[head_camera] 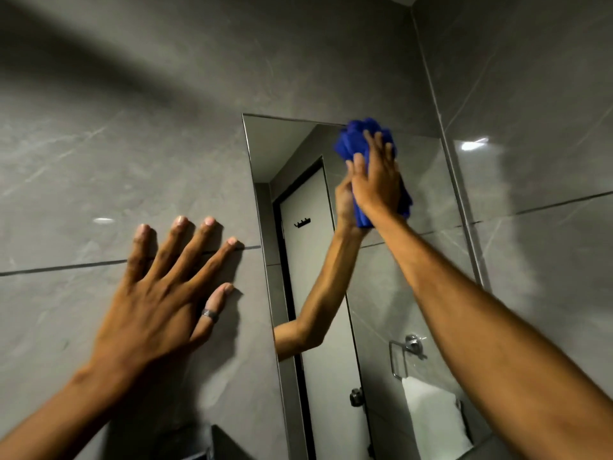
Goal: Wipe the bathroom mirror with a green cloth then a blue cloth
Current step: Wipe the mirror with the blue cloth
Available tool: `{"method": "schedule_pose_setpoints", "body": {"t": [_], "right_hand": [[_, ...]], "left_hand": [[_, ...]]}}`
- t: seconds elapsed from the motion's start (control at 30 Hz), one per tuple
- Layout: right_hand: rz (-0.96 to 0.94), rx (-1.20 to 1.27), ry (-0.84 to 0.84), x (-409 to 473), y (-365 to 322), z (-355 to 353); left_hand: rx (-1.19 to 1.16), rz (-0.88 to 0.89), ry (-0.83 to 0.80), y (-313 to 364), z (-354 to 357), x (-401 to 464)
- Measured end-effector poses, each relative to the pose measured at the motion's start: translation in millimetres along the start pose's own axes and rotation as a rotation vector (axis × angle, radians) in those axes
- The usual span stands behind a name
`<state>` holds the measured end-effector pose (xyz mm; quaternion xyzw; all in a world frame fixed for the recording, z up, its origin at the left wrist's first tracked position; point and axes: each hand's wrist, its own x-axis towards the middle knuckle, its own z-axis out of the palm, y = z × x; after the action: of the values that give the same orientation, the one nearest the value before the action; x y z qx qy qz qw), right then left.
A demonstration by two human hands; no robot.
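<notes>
The tall frameless mirror (292,154) hangs on the grey tiled wall, right of centre. My right hand (376,180) presses a bunched blue cloth (356,137) flat against the glass near the mirror's upper right corner. The cloth sticks out above my fingers and below my wrist. My left hand (166,293) lies flat on the wall tile left of the mirror, fingers spread, a ring on the thumb. The mirror reflects my right arm and the cloth. No green cloth is in view.
Grey marble-look tiles (132,144) cover the wall, with a corner joint (441,127) right of the mirror. The glass reflects a white door, a black hook, a chrome towel ring and a white towel. A dark object (225,443) sits at the bottom edge.
</notes>
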<state>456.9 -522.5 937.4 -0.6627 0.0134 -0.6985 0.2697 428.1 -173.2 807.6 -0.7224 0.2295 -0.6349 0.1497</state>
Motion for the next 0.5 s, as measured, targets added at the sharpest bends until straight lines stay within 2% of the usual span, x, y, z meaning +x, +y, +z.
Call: {"method": "schedule_pose_setpoints", "body": {"t": [0.07, 0.2, 0.3, 0.37, 0.43, 0.5], "right_hand": [[-0.074, 0.075, 0.018, -13, -39, 11], [-0.199, 0.263, -0.099, -75, -101, 23], [-0.099, 0.447, -0.237, -145, -119, 10], [0.180, 0.642, -0.366, -189, -123, -12], [0.611, 0.925, -0.401, -221, -126, -37], [0.952, 1.176, -0.426, -252, -129, -71]], "left_hand": [[0.036, 0.019, -0.046, -3, 4, 3], [0.001, 0.009, -0.094, -5, 3, -2], [-0.084, 0.024, -0.191, -5, -10, -3], [-0.239, -0.022, -0.296, -4, -26, -10], [-0.589, -0.141, -0.357, 1, -47, -21], [-0.930, -0.336, -0.262, 13, -75, -51]]}}
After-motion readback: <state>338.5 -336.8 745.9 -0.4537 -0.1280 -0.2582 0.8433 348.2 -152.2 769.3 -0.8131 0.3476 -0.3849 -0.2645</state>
